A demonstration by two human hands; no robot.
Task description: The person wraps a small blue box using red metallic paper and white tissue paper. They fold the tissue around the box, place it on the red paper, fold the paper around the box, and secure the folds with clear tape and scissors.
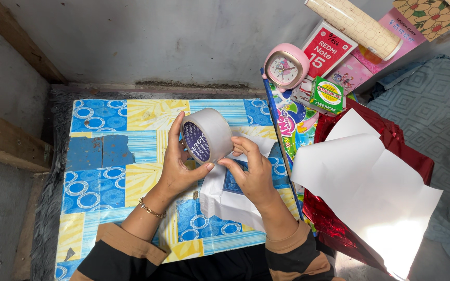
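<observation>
- Roll of clear packing tape, wide, glossy, with a dark blue printed core, held up on edge above the patterned table
- Left hand is wrapped around the roll's rim
- Right hand pinches at the roll's edge, fingers curled
- White-wrapped parcel lies just beneath both hands

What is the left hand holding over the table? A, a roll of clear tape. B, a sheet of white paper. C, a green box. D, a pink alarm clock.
A: the left hand grips the tape roll, while the right hand picks at its edge.
</observation>
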